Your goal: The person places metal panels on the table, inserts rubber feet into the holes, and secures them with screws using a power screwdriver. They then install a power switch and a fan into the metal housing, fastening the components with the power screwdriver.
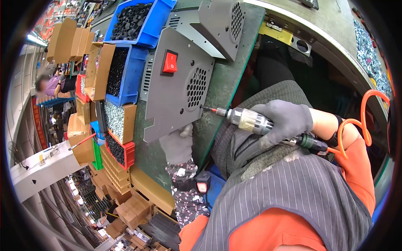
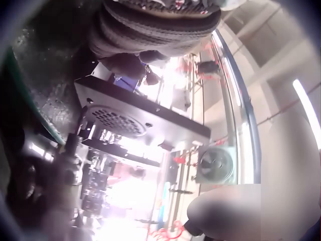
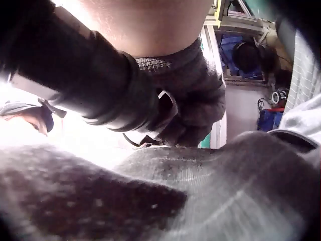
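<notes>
A grey metal housing panel (image 1: 178, 83) with a red rocker switch (image 1: 169, 62) and a round vent grille stands on the green worktop. My gloved left hand (image 1: 178, 144) grips its near edge, the fingers partly hidden behind the metal. In the left wrist view this glove (image 2: 150, 32) lies close over the panel (image 2: 145, 115). My gloved right hand (image 1: 289, 121) holds a pneumatic screwdriver (image 1: 251, 120) sideways above the lap, its bit right at a corner hole beside the grille. The right glove (image 3: 185, 100) is mostly dark in the right wrist view.
Another bent grey metal housing (image 1: 222, 27) lies beyond the panel. Blue bins (image 1: 133, 75) of black parts, a carton of screws (image 1: 115, 119) and a red bin (image 1: 130, 154) line the bench. An orange coiled air hose (image 1: 364, 113) trails right from the screwdriver.
</notes>
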Motion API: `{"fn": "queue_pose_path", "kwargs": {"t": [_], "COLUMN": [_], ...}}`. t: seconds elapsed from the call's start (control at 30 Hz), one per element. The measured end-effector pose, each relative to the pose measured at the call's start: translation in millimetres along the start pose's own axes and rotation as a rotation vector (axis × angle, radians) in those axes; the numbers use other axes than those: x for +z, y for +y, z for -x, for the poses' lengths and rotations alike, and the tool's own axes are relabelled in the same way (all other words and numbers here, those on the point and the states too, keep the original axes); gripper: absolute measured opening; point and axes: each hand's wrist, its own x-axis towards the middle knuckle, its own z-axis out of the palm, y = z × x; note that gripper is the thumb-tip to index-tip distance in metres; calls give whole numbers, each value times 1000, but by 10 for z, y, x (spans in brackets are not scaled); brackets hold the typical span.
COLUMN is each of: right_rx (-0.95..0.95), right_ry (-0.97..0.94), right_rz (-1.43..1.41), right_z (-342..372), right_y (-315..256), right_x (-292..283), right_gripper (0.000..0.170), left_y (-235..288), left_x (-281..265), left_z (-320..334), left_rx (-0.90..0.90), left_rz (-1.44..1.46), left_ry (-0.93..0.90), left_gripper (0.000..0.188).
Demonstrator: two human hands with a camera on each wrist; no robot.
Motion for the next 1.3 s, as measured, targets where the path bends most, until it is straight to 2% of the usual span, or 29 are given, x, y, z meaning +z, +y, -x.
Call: {"fn": "queue_pose_path", "kwargs": {"t": [0.07,0.1,0.17,0.2,0.27,0.3,0.33,0.4,0.43,0.5,0.63,0.7,0.83,0.93,1.07,1.17,1.23,1.3], "right_rx": [24,-6,-28,-48,-37,-32,-28,-70,-111,-123,-114,-148,-189,-142,-193,-151,-113,-191], "right_ry": [-4,-19,-41,-54,-77,-96,-114,-118,-121,-125,-168,-167,-176,-190,-174,-169,-195,-152], "right_rz": [-5,-6,8,14,30,20,11,1,-12,6,-24,-67,-144,-101,-179,-227,-156,-148], "right_z": [85,116,148,154,137,130,119,78,57,32,8,-4,-15,-10,1,46,68,68], "right_y": [37,69,114,127,96,27,-12,33,45,17,-101,-73,-85,-121,-20,-34,-46,73], "right_x": [9,16,33,53,89,95,103,154,176,199,215,257,286,266,297,254,199,224], "right_gripper": [57,58,59,59,63,64,66,67,68,68,67,66,62,61,63,64,64,64], "left_y": [-65,-42,0,-27,-107,-145,-172,-189,-189,-205,-277,-344,-441,-490,-529,-582,-610,-633], "left_x": [304,239,-1,-63,-138,-115,-5,248,217,119,37,61,216,250,351,412,449,485], "left_z": [40,121,322,371,436,455,436,381,402,458,527,523,497,473,415,375,345,324], "left_rx": [353,363,117,121,50,100,101,109,111,85,87,101,62,74,84,111,130,123], "left_rz": [123,128,389,392,193,100,103,-10,-6,-21,-54,-218,-278,-220,-219,-303,-505,-584], "left_ry": [645,647,326,330,78,162,162,622,621,454,348,325,445,426,444,489,509,500], "left_gripper": [20,20,24,24,26,30,30,15,15,26,36,41,44,44,43,42,44,47]}}
